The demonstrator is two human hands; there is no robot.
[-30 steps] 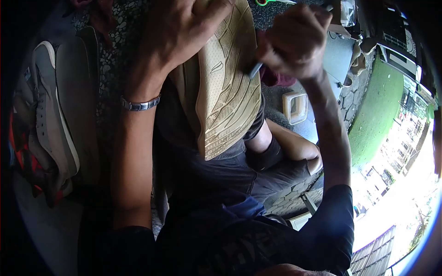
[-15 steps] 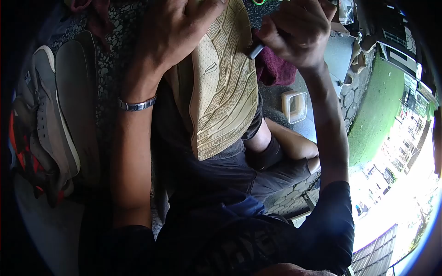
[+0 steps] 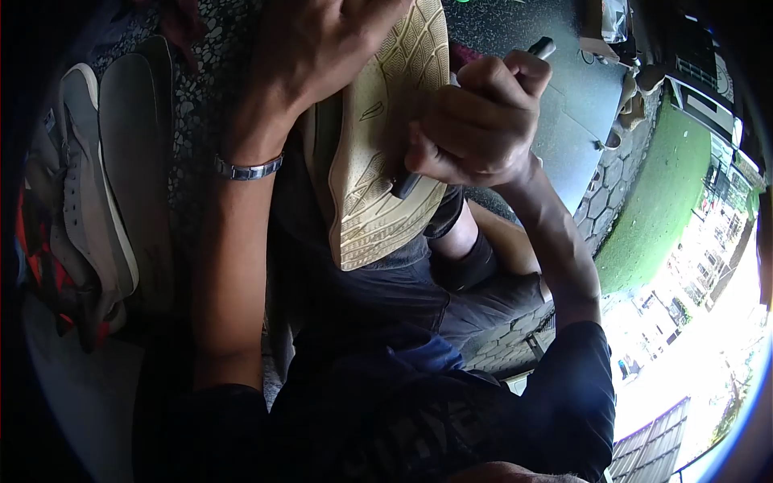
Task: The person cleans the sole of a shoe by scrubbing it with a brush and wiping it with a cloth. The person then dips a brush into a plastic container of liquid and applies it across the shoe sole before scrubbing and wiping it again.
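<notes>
A shoe lies sole up across my lap, its cream patterned sole [image 3: 374, 173] facing me. My left hand [image 3: 326, 48] grips the far part of the shoe from the left side; its fingertips run out of view at the top. My right hand [image 3: 479, 121] is closed in a fist around a dark, rod-like tool [image 3: 542, 48]. One end of the tool sticks out above the fist, and the other points down close over the sole's right side. I cannot make out the tool's kind or whether it touches the sole.
At the left stand a grey laced shoe [image 3: 87, 185] and dark insole-like pieces [image 3: 133, 153], beside a red and black item [image 3: 44, 258]. A maroon cloth [image 3: 463, 56] shows partly behind my right hand. Further right are a grey surface [image 3: 572, 121], paving and a green strip [image 3: 652, 193].
My right hand has moved down and left with the tool, from beside the shoe to over the sole. Its forearm now hides the clear plastic tub. My left hand keeps its hold.
</notes>
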